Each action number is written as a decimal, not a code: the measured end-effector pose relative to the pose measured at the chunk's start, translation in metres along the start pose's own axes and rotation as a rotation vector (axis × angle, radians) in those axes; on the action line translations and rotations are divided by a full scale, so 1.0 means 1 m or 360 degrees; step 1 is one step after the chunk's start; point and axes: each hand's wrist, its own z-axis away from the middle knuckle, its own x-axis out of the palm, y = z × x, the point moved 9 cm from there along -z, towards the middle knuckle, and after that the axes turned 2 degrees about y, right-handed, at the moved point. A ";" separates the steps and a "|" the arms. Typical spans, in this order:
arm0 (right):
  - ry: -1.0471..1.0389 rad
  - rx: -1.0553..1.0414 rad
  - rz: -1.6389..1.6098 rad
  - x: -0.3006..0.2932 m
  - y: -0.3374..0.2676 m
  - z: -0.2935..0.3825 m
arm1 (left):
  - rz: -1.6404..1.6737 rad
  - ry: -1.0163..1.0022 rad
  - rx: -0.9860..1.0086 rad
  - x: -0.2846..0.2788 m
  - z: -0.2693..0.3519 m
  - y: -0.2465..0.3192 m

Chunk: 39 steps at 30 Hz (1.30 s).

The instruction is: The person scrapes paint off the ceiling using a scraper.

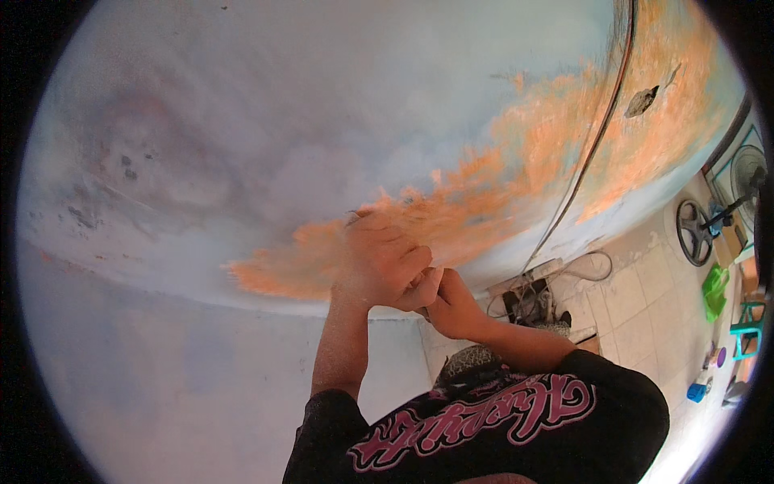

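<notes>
My left hand (387,260) is curled into a fist at the wall (375,151), over a band of orange showing amid pale blue-grey paint. Just below and to the right, my right hand (453,305) is closed too, its fingers meeting the left hand. Both hands seem to grip one slim object, almost wholly hidden by the fingers; what it is cannot be told. A small dark edge shows at the top of the left fist. Dust or haze blurs the left wrist.
A dark cable (598,136) runs down the wall past a chipped hole (642,101). Cluttered gear (532,299) lies at the wall's foot on the tiled floor (629,302). Farther right are a pedestal fan (690,233), a green plastic bag (715,292), a teal stool (747,331) and a blue container (696,392).
</notes>
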 end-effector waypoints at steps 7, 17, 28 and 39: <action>0.0006 -0.0025 -0.0004 -0.002 0.009 0.004 | -0.0003 -0.0017 0.0003 0.009 -0.002 0.006; -0.0026 0.0148 -0.0203 0.004 0.011 0.009 | 0.0030 -0.0061 -0.0051 0.006 -0.005 0.005; 0.0025 -0.0008 -0.0119 -0.003 0.013 -0.002 | -0.0045 -0.0035 0.0043 0.004 -0.015 0.007; 0.0067 -0.0108 -0.0044 -0.014 -0.012 -0.012 | -0.0167 -0.0187 0.0001 -0.002 -0.033 0.003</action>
